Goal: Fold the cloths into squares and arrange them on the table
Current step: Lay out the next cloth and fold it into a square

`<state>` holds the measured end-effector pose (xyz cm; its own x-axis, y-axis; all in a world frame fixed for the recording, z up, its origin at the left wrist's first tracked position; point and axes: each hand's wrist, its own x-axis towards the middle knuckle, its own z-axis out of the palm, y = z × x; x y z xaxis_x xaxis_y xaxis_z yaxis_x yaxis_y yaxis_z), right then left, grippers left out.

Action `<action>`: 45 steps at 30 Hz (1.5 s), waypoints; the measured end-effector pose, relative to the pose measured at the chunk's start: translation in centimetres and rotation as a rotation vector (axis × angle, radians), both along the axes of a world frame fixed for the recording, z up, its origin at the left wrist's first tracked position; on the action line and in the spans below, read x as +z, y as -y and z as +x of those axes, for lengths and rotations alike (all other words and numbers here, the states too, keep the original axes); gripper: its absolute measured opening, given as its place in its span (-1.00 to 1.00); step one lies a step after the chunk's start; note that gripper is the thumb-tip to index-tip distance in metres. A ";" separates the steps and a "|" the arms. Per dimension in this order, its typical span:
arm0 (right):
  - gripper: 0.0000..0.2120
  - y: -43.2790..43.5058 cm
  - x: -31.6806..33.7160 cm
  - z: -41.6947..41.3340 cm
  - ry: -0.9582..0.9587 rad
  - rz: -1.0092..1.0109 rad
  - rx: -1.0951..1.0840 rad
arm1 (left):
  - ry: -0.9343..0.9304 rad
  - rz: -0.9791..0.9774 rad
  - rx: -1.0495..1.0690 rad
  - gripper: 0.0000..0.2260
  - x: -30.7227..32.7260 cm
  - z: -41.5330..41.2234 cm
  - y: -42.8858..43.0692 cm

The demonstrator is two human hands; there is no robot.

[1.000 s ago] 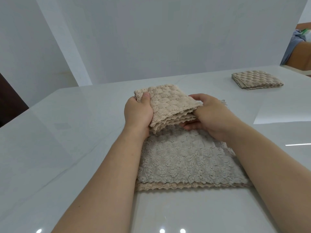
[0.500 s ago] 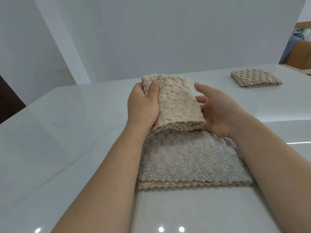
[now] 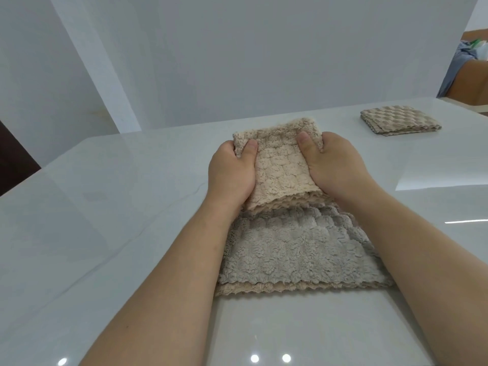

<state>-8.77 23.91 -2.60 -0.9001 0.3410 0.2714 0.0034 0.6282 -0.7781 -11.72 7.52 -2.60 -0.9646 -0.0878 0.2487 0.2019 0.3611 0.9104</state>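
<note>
A folded beige fleecy cloth [image 3: 282, 170] is held above the table between both hands. My left hand [image 3: 231, 175] grips its left edge, thumb on top. My right hand [image 3: 335, 167] grips its right edge the same way. Under my wrists a larger grey-beige cloth [image 3: 293, 249] lies flat on the white table [image 3: 118, 207], folded in layers with a beige edge showing at the front. A folded checked tan cloth [image 3: 398, 123] lies at the far right of the table.
A white wall rises behind the table's far edge. At the far right, beyond the table, stand a brown piece of furniture and some blue-grey fabric [image 3: 459, 67]. A dark opening shows at the left edge.
My right hand, open beside the beige cloth half a second ago, has closed on its right edge. The cloth now sits squarely between both hands.
</note>
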 end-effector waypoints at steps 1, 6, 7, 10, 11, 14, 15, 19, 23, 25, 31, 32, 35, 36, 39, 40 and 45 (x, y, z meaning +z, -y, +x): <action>-0.57 -0.1 -0.1 -0.1 -0.003 0.001 -0.010 | 0.044 0.059 -0.023 -0.67 -0.1 -0.1 0.0; -0.58 -0.1 -0.2 -0.1 0.006 0.023 0.038 | 0.301 0.419 -0.095 -0.65 0.5 0.0 0.2; -0.58 0.0 -0.2 0.0 0.010 0.036 0.052 | 0.319 0.439 -0.087 -0.61 0.6 0.0 0.2; -0.57 0.3 0.0 0.4 0.023 0.055 0.075 | 0.289 0.382 0.017 -0.53 0.2 -0.2 0.2; -0.56 0.4 0.1 0.5 0.033 0.054 0.081 | 0.242 0.326 0.064 -0.53 0.0 -0.4 0.3; -0.57 0.4 0.3 0.7 0.073 0.051 0.087 | 0.109 0.176 0.151 -0.60 -0.4 -0.7 0.3; -0.58 0.4 0.3 0.7 0.080 0.051 0.089 | 0.096 0.145 0.166 -0.62 -0.4 -0.7 0.3; -0.55 0.2 0.3 0.7 0.041 0.044 0.094 | 0.107 0.116 0.147 -0.66 -0.6 -0.8 0.2; -0.27 -0.7 0.4 0.4 0.083 -0.179 0.099 | 0.058 0.093 0.067 -0.64 -0.4 -0.6 0.3; -0.19 -1.0 0.4 -0.1 0.108 -0.252 0.069 | 0.027 0.084 0.017 -0.62 -0.3 -0.4 0.2; -0.43 -0.9 -0.1 -0.3 0.065 -0.140 0.006 | 0.016 -0.012 0.007 -0.68 -0.6 -0.6 0.2; -0.47 -0.9 -0.2 -0.3 0.053 -0.104 -0.006 | 0.004 -0.043 0.026 -0.68 -0.7 -0.7 0.2; -0.50 -1.0 -0.1 -0.4 0.057 -0.021 -0.035 | 0.000 -0.063 0.047 -0.66 -1.1 -0.6 0.0; -0.50 -1.1 -0.1 -0.4 0.043 -0.012 -0.046 | 0.044 -0.032 0.036 -0.63 -1.1 -0.4 -0.1; -0.49 -1.4 0.0 -0.3 0.021 -0.009 -0.068 | 0.449 0.259 -0.149 -0.55 0.0 0.2 -0.2; -0.48 -1.4 0.1 -0.2 0.021 -0.027 -0.069 | 0.574 0.342 -0.227 -0.54 0.4 0.4 -0.2; -0.48 -1.0 0.8 0.2 0.132 -0.629 -0.014 | 0.474 0.203 -0.042 -0.69 0.2 0.6 -1.0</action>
